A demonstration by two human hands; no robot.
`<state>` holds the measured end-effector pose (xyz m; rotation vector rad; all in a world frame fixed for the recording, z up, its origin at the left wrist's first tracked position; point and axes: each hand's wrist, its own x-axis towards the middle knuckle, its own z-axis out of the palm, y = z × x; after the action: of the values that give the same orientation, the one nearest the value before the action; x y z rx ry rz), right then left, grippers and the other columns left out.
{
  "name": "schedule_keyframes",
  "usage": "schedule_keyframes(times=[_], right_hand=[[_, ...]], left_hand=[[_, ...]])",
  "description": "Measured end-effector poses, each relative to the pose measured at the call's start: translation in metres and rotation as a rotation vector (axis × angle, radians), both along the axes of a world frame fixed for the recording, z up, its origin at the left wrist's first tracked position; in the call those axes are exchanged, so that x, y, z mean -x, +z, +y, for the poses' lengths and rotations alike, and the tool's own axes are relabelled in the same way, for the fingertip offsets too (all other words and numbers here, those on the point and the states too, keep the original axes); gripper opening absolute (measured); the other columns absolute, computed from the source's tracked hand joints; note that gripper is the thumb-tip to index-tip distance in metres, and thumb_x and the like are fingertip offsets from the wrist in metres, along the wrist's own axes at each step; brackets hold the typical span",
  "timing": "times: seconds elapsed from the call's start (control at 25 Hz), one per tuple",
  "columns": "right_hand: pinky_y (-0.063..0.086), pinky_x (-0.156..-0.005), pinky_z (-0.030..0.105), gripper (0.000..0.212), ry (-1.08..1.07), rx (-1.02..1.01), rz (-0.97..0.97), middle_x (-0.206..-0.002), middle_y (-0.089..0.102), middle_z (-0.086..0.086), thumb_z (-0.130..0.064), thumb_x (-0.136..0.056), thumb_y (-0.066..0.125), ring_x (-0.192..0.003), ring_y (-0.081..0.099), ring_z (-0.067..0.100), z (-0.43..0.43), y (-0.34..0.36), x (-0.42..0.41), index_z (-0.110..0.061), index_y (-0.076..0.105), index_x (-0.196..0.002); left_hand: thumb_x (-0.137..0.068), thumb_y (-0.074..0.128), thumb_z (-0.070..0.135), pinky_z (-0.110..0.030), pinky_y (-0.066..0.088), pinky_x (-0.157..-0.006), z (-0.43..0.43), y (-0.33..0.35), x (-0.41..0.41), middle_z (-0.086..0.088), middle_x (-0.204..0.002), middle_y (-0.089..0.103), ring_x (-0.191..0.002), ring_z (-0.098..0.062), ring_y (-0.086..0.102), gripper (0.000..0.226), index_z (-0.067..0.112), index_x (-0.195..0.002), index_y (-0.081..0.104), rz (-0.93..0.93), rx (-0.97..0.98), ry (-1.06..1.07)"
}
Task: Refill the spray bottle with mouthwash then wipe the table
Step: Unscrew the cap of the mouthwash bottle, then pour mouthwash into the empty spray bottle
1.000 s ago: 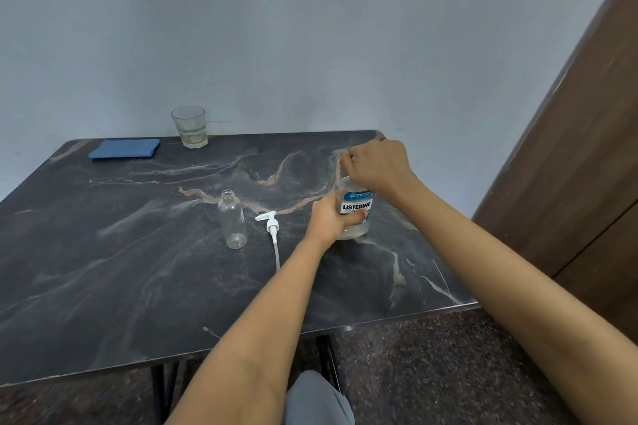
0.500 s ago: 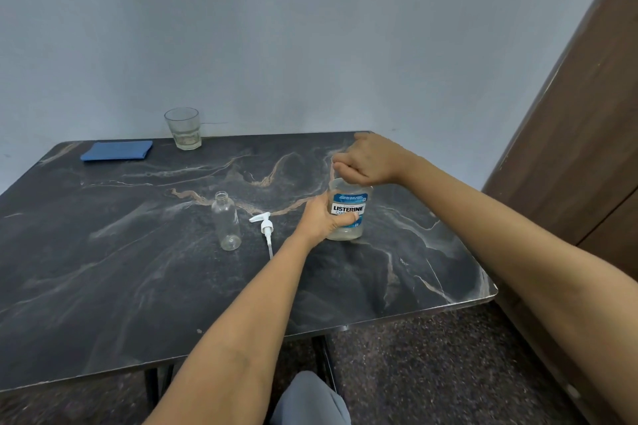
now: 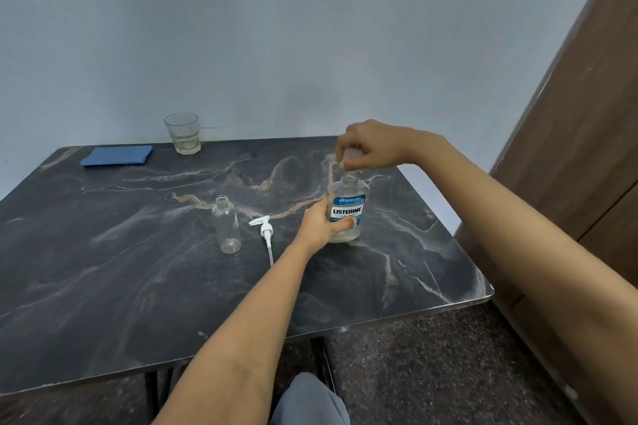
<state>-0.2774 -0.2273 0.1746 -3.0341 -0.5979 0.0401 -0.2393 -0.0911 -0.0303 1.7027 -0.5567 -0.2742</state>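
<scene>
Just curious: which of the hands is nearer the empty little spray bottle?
Left. The left hand grips the mouthwash bottle, right of the spray bottle; the right hand holds the cap above it, farther away.

A plain home room: dark marble-patterned worktop (image 3: pixel 138 286) against a bare painted wall (image 3: pixel 276 28), wooden door (image 3: pixel 587 148), speckled floor (image 3: pixel 431 373).

Free room and obstacles on the table (image 3: pixel 103 286). Near half and left side: open surface. Centre: upright bottle (image 3: pixel 226 225) with pump (image 3: pixel 265 231) lying just beside it; a narrow lane between them. Right of the pump: left hand (image 3: pixel 319 224) and mouthwash (image 3: pixel 348 209), right hand (image 3: pixel 371 147) above its neck. Far edge: glass (image 3: pixel 183 133) and cloth (image 3: pixel 117 155), against the wall (image 3: pixel 310 28). Right: door (image 3: pixel 587 148) near the table edge.
</scene>
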Motion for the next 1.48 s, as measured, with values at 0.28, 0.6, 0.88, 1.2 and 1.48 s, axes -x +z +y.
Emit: schedule_keyframes(times=[0.28,0.6,0.88,1.2,1.48], right_hand=[[0.040,-0.069,0.023,0.022,-0.371,-0.568,-0.230,-0.100,0.064,0.003,-0.016,-0.078,0.070,-0.075,0.054,0.012,-0.040,-0.040,0.029,-0.012,0.066,-0.100],[0.039,-0.063,0.020,0.024,-0.665,-0.644,-0.063,-0.083,0.060,0.002,-0.005,-0.075,0.062,-0.086,0.055,0.019,-0.029,-0.154,0.052,-0.007,0.068,-0.097],[0.035,-0.100,0.031,0.054,-0.609,-0.641,-0.176,-0.131,0.049,0.008,-0.008,-0.077,0.062,-0.123,0.040,0.025,-0.024,-0.167,0.056,-0.013,0.050,-0.130],[0.055,-0.071,0.024,0.053,-0.451,-1.339,0.014,-0.112,0.065,0.004,0.001,-0.077,0.071,-0.097,0.067,0.018,0.017,-0.166,0.042,-0.022,0.048,-0.118],[0.057,-0.072,0.020,0.048,-0.453,-1.308,-0.143,-0.107,0.069,0.006,0.001,-0.075,0.077,-0.093,0.069,0.014,0.040,-0.165,0.036,-0.012,0.055,-0.116]], left_hand=[[-0.067,0.086,0.030,-0.033,0.049,-0.097,0.011,0.006,0.009,0.009,-0.112,0.069,-0.105,-0.008,0.064,0.055,0.028,-0.116,0.061,0.054,0.022,-0.010],[-0.075,0.079,0.037,-0.014,0.041,-0.094,0.051,0.012,0.067,0.006,-0.126,0.053,-0.111,-0.006,0.054,0.068,0.017,-0.130,0.043,-0.183,0.111,0.327],[-0.076,0.077,0.033,-0.016,0.044,-0.078,0.131,0.007,0.076,0.007,-0.105,0.046,-0.087,-0.004,0.049,0.046,0.028,-0.110,0.045,-0.465,0.150,0.761],[-0.069,0.083,0.038,-0.037,0.039,-0.103,0.186,-0.013,0.046,-0.003,-0.137,0.046,-0.125,-0.017,0.044,0.090,0.015,-0.142,0.035,-0.117,-0.083,0.752],[-0.075,0.074,0.049,-0.035,0.039,-0.106,0.182,-0.016,0.040,0.002,-0.130,0.061,-0.121,-0.015,0.054,0.070,0.024,-0.137,0.050,-0.079,-0.227,0.720]])
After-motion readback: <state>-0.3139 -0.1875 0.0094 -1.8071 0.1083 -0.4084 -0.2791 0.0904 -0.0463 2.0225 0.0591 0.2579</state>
